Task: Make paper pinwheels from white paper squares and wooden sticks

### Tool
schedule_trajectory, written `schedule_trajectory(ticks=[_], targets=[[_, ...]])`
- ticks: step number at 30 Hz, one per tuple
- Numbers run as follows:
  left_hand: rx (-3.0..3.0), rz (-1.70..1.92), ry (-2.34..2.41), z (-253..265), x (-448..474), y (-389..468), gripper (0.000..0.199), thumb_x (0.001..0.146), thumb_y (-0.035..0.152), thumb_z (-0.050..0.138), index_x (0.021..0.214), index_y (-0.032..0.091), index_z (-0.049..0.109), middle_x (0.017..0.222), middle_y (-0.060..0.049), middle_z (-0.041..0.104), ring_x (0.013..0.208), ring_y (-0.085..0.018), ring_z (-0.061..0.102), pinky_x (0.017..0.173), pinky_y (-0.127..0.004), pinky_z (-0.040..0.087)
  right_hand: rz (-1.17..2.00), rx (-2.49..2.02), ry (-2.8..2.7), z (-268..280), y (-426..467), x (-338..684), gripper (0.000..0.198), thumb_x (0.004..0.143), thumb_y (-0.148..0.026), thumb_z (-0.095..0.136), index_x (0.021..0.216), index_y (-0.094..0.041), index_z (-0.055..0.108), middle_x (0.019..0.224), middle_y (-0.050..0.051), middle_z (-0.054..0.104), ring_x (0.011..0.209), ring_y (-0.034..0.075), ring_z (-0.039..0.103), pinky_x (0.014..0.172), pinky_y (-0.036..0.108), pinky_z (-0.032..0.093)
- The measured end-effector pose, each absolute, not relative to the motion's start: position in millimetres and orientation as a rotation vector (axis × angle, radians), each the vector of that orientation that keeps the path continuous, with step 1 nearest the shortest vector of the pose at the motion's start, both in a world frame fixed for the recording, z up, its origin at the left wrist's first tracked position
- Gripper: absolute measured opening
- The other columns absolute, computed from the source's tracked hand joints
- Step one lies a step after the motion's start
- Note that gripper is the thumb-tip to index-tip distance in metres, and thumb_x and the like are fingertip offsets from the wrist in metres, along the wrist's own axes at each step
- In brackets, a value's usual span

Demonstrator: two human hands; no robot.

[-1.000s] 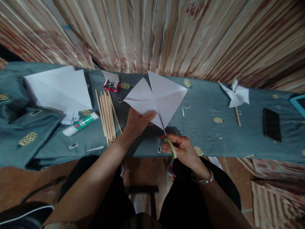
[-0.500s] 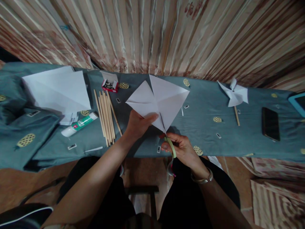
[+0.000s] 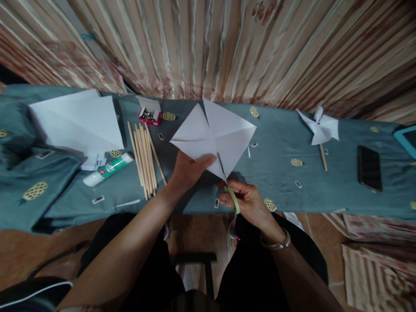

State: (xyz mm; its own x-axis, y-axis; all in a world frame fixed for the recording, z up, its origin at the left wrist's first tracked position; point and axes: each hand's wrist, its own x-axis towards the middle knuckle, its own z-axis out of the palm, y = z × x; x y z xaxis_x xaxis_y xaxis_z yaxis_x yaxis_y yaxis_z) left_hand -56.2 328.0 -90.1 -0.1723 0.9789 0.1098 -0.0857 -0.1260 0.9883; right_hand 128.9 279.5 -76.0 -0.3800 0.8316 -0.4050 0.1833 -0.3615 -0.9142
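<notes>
A white paper square with fold creases is turned cornerwise in front of me. Slits run in from its far corner and its left corner. My left hand pinches its near left edge, thumb on top and fingers underneath. In my right hand is a pair of scissors with pale green handles. Their blades lie at the near corner of the paper, pointing in toward its middle.
Left of the paper lie several wooden sticks, a red box of small metal pieces, a glue stick and white sheets. To the right are a paper pinwheel, a phone and a blue-edged device.
The paper has shifted very slightly to the left and tilted a little in my left hand. The scissors stay at its near corner, and both hands hold almost the same place.
</notes>
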Motion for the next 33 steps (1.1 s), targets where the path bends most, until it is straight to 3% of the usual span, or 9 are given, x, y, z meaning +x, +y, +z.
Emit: schedule_trajectory(ticks=[5,17,21,28,33], targets=[[1.144,1.445,1.173,-92.2,-54.2,325.3,0.033,0.063,0.032,0.079,0.088,0.014,0.066,0.088,-0.007,0.073,0.081,-0.021,0.066,0.077,-0.034,0.055,1.709,-1.328,-1.536,-74.3,281.1,131.0,0.030,0.078,-0.048,0.071,0.078,-0.019,0.066,0.060,-0.005,0.048,0.055,0.008,0.041,0.051,0.022,0.033],[1.150,1.457,1.163,-92.4,-54.9,325.6,0.035,0.063,0.031,0.080,0.091,0.014,0.066,0.091,-0.007,0.073,0.086,-0.022,0.067,0.082,-0.035,0.054,1.778,-1.354,-1.418,-71.5,280.9,127.9,0.032,0.072,-0.046,0.077,0.070,-0.019,0.060,0.057,-0.006,0.046,0.052,0.007,0.037,0.048,0.021,0.029],[1.140,1.457,1.175,-91.8,-55.0,325.6,0.038,0.062,0.030,0.080,0.093,0.014,0.065,0.093,-0.008,0.073,0.085,-0.021,0.066,0.080,-0.034,0.054,1.786,-1.362,-1.397,-71.7,280.5,128.1,0.033,0.069,-0.046,0.080,0.067,-0.019,0.060,0.056,-0.006,0.048,0.051,0.007,0.039,0.047,0.021,0.030],[1.124,1.435,1.075,-91.4,-51.4,323.1,0.031,0.064,0.033,0.081,0.085,0.016,0.065,0.081,-0.005,0.071,0.079,-0.020,0.065,0.074,-0.033,0.055,1.794,-1.308,-1.398,-72.0,281.7,130.8,0.028,0.072,-0.046,0.078,0.081,-0.020,0.070,0.061,-0.005,0.052,0.054,0.009,0.044,0.051,0.022,0.037],[1.086,1.431,1.106,-93.3,-50.0,322.0,0.037,0.062,0.035,0.082,0.088,0.016,0.065,0.087,-0.007,0.073,0.080,-0.021,0.066,0.074,-0.034,0.056,1.801,-1.302,-1.358,-70.2,281.8,129.5,0.025,0.069,-0.042,0.082,0.073,-0.020,0.069,0.060,-0.005,0.052,0.053,0.008,0.043,0.049,0.021,0.037]])
